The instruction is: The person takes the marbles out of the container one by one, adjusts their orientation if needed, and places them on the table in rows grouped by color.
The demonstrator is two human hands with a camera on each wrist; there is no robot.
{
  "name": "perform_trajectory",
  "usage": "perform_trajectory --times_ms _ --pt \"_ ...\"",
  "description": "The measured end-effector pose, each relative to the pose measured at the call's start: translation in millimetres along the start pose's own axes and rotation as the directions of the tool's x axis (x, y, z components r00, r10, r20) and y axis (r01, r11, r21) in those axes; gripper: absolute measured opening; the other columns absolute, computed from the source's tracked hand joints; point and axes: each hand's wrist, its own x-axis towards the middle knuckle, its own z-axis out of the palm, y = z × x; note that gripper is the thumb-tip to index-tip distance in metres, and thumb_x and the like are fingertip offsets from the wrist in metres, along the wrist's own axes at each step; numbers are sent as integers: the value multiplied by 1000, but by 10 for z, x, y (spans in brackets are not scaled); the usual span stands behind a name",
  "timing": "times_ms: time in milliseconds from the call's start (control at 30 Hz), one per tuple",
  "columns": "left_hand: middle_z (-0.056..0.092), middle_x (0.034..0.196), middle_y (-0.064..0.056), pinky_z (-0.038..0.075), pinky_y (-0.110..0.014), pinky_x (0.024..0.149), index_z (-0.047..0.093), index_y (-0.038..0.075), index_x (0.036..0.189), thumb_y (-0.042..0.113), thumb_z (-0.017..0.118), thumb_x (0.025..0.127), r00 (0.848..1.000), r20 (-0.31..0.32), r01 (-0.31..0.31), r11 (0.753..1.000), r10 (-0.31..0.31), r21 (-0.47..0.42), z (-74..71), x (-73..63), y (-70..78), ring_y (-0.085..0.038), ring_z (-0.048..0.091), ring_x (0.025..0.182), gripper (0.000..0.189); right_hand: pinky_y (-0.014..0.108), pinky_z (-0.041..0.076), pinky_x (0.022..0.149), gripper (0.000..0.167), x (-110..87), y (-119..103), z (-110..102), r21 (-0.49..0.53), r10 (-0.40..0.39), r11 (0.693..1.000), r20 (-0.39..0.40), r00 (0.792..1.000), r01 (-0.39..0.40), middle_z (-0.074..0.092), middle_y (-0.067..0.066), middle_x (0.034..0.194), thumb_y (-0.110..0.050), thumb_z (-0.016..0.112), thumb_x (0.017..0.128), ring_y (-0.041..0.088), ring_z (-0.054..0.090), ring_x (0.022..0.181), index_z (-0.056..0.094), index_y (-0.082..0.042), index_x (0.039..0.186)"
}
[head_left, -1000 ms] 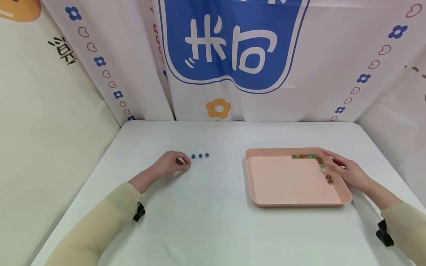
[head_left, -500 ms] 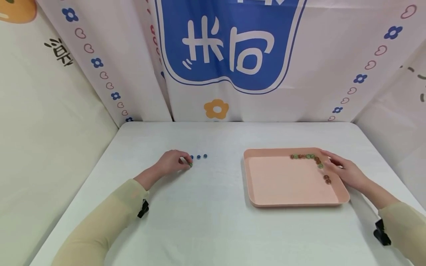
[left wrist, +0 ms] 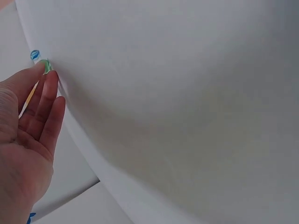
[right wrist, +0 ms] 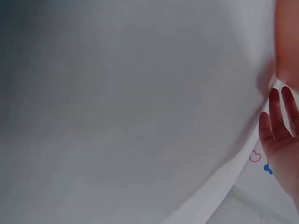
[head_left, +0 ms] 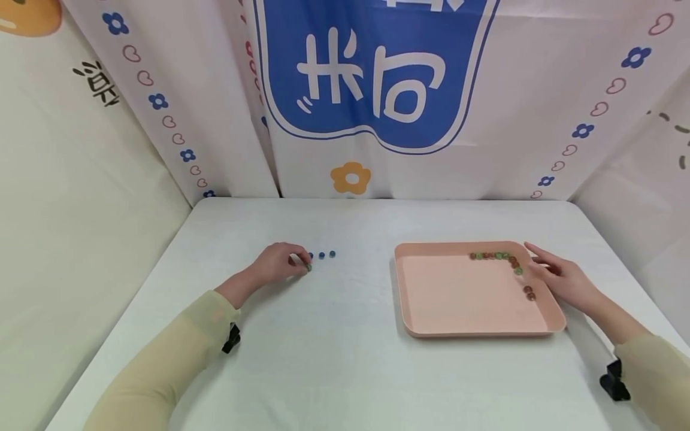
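Green marble [head_left: 309, 267] nears blue marbles [head_left: 321, 255]

The left hand [head_left: 277, 263] sits farther right than 1 second ago — now partly hiding the leftmost of 3. The right hand [head_left: 568, 280] lies slightly farther outward at the pink tray [head_left: 463, 299].

Tray [head_left: 463, 299] – smooth plast., semi-matt; marbles [head_left: 515, 264] – glossy, glass-like; tbl. [head_left: 345, 371] surf. matt.
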Motion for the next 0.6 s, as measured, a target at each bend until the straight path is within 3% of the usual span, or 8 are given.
perform_trajectory --times_ms 100,200,267,333,400,500,600 --pt "68 105 -2 49 -32 71 71 11 102 11 73 87 1000 -1 -13 999 13 -29 -28 -7 -2 -15 60 82 16 10 44 71 60 -100 7 -44 27 -4 1000 -9 1000 4 43 40 132 -28 47 104 51 50 113 22 -2 152" --pt "68 104 -2 48 -33 73 71 10 104 12 73 88 999 -13 -44 999 44 -14 -56 -17 -3 -16 61 87 17 11 46 72 60 -231 20 -76 28 -27 999 7 1000 26 46 39 130 -23 51 103 20 61 108 24 1 150" --pt "68 103 -2 48 -34 76 70 9 105 13 72 88 996 -25 -80 997 81 12 -82 -16 19 -17 61 91 17 12 47 73 59 -319 23 -99 30 -59 998 17 998 59 49 38 127 -18 55 101 -1 58 100 28 3 149" --pt "67 104 -3 48 -36 78 70 8 106 13 72 89 994 -37 -107 994 108 23 -111 0 71 -19 61 94 19 12 47 73 58 -396 26 -114 37 -80 996 24 997 79 58 25 125 -14 60 98 -15 51 94 33 3 147" --pt "67 104 -3 49 -37 79 69 8 108 14 72 89 990 -41 -132 991 133 29 -142 35 154 -20 60 96 20 12 48 74 56 -463 24 -120 69 -100 993 41 994 97 61 3 126 -12 63 96 -15 53 95 38 4 144" --pt "66 105 -2 50 -38 80 69 8 110 17 71 90 987 -33 -156 987 157 23 -180 122 334 -20 60 97 22 13 49 74 52 -532 37 -118 123 -141 983 56 988 133 52 -28 122 -6 65 93 -13 55 98 45 6 139" --pt "65 106 0 50 -36 82 68 8 111 19 70 91 981 -5 -193 981 193 3 -184 254 544 -17 59 97 23 13 49 74 49 -580 68 -115 176 -194 968 66 979 180 47 -35 123 0 65 92 -14 53 101 47 8 137"
